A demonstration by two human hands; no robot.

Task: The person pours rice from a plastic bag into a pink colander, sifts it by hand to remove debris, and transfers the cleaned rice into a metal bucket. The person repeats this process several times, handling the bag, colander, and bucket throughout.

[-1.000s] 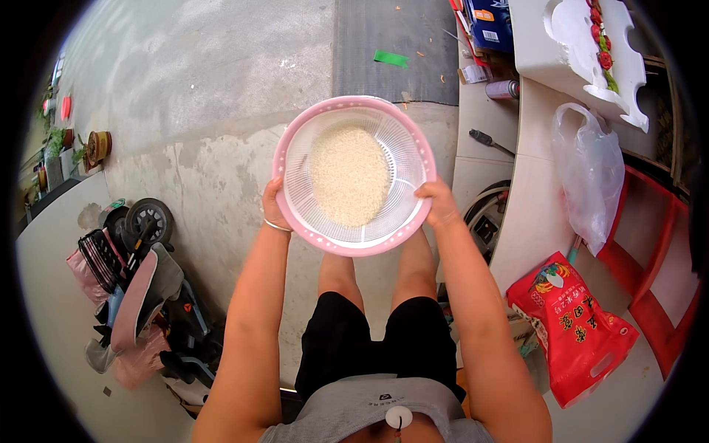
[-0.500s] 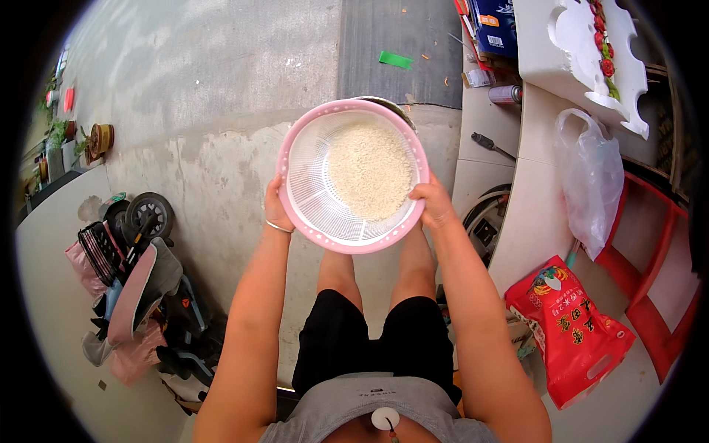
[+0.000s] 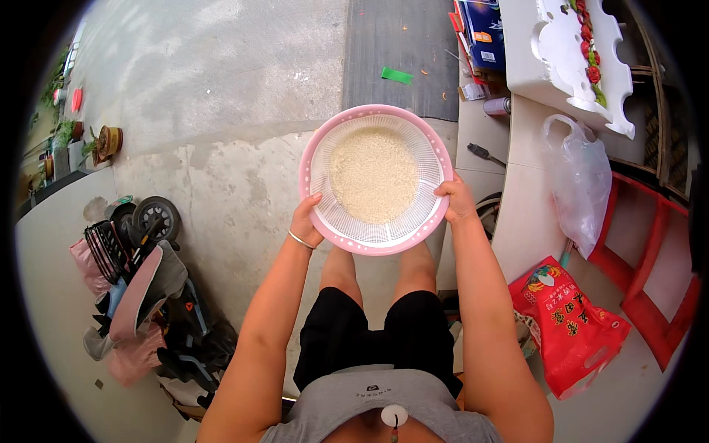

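Between both hands, in front of my knees, is a pink-rimmed colander (image 3: pixel 377 248) with a white mesh inside. A bed of white rice (image 3: pixel 373 176) covers its bottom, spread fairly evenly about the middle. My left hand (image 3: pixel 305 221) is closed on the lower left rim, thumb over the top edge. On the right rim, my right hand (image 3: pixel 458 201) grips in the same way, thumb on top. The fingers under the rim are hidden, and so is whatever lies directly beneath the colander.
On the right are a red rice bag (image 3: pixel 572 325), a clear plastic bag (image 3: pixel 580 184), a red chair frame (image 3: pixel 642 273) and a white foam box (image 3: pixel 554 55). A folded stroller-like item with a wheel (image 3: pixel 156 218) is at left. Green tape (image 3: pixel 396 75) lies ahead on a dark mat.
The colander has shifted a little right and tipped more level. Its rice has slid from the right side toward the middle. A dark rim seen behind it earlier is now hidden.
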